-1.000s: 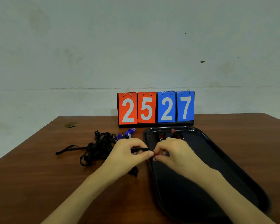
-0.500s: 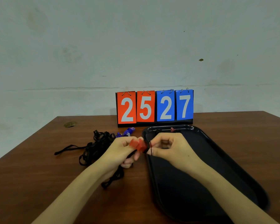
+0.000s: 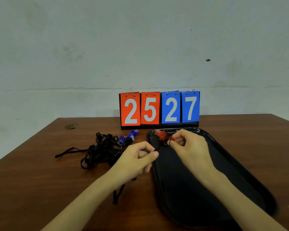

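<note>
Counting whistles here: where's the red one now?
In the head view, the red whistle is pinched by the right hand over the black tray's far left corner, just in front of the scoreboard; the left hand pinches its black lanyard.

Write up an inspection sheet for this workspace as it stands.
Surface: brown wooden table, black tray on its right half.
Job's things: red whistle over the tray's far end; black lanyard dangling beside the tray.
Clutter: tangled black lanyards and a blue whistle left of the tray.
Grips: left hand pinches the lanyard; right hand pinches the red whistle.
Cables: nothing seen.
Surroundings: flip scoreboard reading 2527 behind the tray; pale stained wall.
</note>
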`<control>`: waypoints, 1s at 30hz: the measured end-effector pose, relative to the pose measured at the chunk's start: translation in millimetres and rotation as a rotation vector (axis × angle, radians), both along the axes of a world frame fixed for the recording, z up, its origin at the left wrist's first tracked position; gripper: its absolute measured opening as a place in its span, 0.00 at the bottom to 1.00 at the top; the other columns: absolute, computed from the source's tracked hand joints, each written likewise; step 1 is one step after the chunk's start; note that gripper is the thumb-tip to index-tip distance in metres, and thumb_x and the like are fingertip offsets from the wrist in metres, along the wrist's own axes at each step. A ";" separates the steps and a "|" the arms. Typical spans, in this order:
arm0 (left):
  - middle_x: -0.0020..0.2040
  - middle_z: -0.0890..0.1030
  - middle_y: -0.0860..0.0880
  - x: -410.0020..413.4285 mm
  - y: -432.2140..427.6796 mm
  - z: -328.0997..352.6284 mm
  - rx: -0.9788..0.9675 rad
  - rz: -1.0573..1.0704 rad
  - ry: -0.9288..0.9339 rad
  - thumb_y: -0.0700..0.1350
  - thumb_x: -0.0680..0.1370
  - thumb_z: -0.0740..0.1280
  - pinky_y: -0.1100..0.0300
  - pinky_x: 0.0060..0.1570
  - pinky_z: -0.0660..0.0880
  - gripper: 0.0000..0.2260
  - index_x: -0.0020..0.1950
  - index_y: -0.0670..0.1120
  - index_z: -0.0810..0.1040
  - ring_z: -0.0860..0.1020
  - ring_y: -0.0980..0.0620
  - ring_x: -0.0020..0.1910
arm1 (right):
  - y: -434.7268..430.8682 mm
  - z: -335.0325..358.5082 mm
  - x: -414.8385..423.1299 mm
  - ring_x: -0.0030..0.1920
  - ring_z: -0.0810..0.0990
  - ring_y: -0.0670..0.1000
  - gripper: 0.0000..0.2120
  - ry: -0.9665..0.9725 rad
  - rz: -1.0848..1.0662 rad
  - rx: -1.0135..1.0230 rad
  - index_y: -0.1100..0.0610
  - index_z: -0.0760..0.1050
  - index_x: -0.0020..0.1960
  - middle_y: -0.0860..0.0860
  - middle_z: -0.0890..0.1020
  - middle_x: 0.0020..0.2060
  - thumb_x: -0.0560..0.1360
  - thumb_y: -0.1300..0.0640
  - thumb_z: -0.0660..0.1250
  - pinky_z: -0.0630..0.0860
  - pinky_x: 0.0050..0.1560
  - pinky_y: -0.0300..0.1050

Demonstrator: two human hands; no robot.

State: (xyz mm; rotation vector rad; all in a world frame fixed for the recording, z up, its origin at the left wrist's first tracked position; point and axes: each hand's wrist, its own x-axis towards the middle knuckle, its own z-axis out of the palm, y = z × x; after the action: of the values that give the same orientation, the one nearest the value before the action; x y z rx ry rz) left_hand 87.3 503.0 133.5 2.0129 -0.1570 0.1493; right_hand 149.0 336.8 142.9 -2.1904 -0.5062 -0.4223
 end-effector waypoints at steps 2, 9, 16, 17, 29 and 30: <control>0.26 0.77 0.53 -1.5 0.5 0.1 0.096 0.021 -0.095 0.46 0.77 0.66 0.72 0.30 0.69 0.03 0.48 0.48 0.78 0.73 0.62 0.24 | 0.0 -0.5 0.2 0.43 0.76 0.42 0.04 -0.047 0.002 -0.162 0.50 0.76 0.46 0.43 0.77 0.40 0.73 0.56 0.69 0.74 0.48 0.36; 0.33 0.81 0.58 -5.0 9.4 0.8 0.261 0.050 -0.219 0.45 0.77 0.66 0.67 0.47 0.75 0.10 0.56 0.56 0.79 0.79 0.62 0.35 | -1.4 -0.3 1.6 0.45 0.74 0.42 0.06 -0.108 0.203 -0.434 0.49 0.77 0.50 0.42 0.75 0.43 0.74 0.55 0.68 0.72 0.50 0.33; 0.44 0.81 0.61 -1.3 20.1 4.4 0.283 0.109 -0.293 0.45 0.76 0.67 0.67 0.48 0.74 0.07 0.49 0.57 0.80 0.78 0.66 0.45 | 0.6 -0.3 -2.4 0.42 0.77 0.40 0.06 0.077 0.482 -0.301 0.49 0.77 0.42 0.44 0.79 0.38 0.70 0.59 0.72 0.73 0.44 0.29; 0.43 0.81 0.61 -0.2 21.2 4.8 0.247 0.127 -0.292 0.44 0.76 0.67 0.68 0.47 0.74 0.08 0.48 0.58 0.80 0.78 0.66 0.45 | 1.0 1.5 -3.3 0.42 0.77 0.39 0.07 0.092 0.490 -0.262 0.49 0.77 0.42 0.43 0.79 0.37 0.70 0.59 0.72 0.73 0.44 0.28; 0.29 0.77 0.48 2.5 10.0 -8.1 0.097 0.022 -0.138 0.46 0.81 0.58 0.70 0.26 0.67 0.08 0.55 0.58 0.72 0.69 0.60 0.21 | -1.8 13.2 -2.8 0.43 0.81 0.45 0.05 0.307 0.421 0.413 0.54 0.78 0.42 0.49 0.83 0.39 0.69 0.62 0.71 0.77 0.46 0.35; 0.29 0.77 0.49 3.2 9.4 -11.0 0.145 0.036 -0.144 0.46 0.81 0.57 0.70 0.27 0.67 0.10 0.58 0.60 0.68 0.70 0.61 0.22 | -2.9 13.0 -0.7 0.42 0.82 0.45 0.05 0.333 0.370 0.482 0.55 0.79 0.44 0.50 0.83 0.39 0.70 0.62 0.71 0.77 0.45 0.36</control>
State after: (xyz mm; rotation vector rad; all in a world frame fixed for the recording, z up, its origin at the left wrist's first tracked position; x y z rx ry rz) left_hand 90.5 512.4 122.5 2.1505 -0.2289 0.3143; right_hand 148.4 333.9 155.8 -1.6141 -0.5443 0.0265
